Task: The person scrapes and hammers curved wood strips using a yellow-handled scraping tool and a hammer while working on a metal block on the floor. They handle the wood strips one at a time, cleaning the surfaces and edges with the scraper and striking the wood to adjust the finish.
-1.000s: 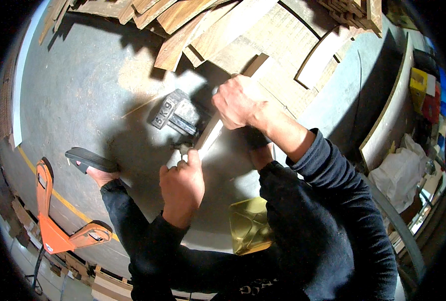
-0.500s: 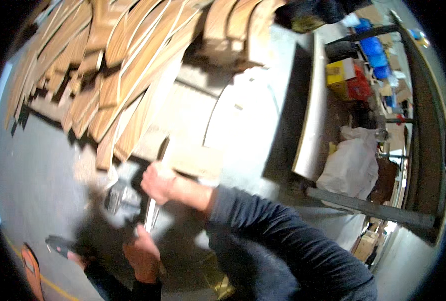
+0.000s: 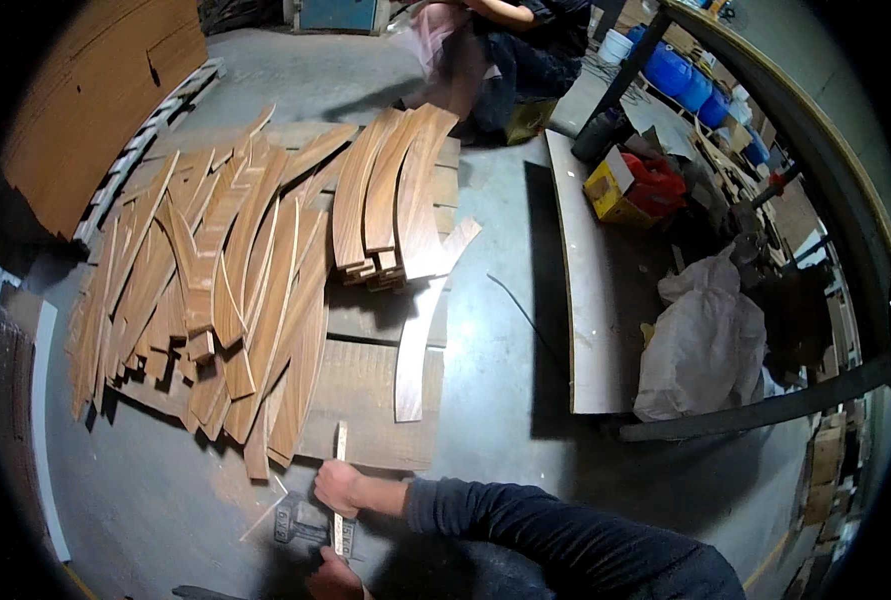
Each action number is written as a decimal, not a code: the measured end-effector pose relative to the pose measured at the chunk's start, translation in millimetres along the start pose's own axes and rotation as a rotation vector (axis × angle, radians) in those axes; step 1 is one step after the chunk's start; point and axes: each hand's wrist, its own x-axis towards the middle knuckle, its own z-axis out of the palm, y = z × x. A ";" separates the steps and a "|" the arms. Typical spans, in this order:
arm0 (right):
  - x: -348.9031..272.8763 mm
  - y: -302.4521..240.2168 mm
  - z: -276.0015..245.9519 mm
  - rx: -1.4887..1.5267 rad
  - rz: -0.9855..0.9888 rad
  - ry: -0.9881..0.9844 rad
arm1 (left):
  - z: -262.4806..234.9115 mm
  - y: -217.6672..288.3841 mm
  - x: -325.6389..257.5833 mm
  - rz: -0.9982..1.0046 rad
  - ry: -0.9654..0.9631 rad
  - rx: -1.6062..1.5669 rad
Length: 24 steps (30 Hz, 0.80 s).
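Grip: right hand (image 3: 337, 487) on wood strip (image 3: 342, 440)

Clenched round it mid-length; left hand (image 3: 333, 577) at near end, can't tell its hold. Strip crosses over dumbbell (image 3: 287, 522), pointing at pallet (image 3: 365, 388) piled with curved wood pieces (image 3: 420, 200).

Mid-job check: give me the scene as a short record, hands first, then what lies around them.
Right hand: closed round the strip
Left hand: at the strip's near end; grip unclear
Strip: narrow, pale, far end toward the pallet
Dumbbell: dark, on the floor; strip crosses above it, contact unclear
Pile: curved wooden pieces, jumbled, on the pallet
Stack: curved pieces, neat, right of the pile
Co-worker: seated beyond the pallet
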 end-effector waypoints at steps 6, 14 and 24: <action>-2.4 2.1 7.4 -0.033 -0.030 0.000 | -40.3 51.8 18.0 -0.368 -0.224 0.083; -21.5 3.0 -23.4 -0.056 -0.041 -0.065 | -42.3 51.8 17.5 -0.374 -0.387 -0.050; -14.3 2.9 -12.6 -0.033 -0.044 -0.044 | -60.3 66.0 22.5 -0.511 -0.398 -0.098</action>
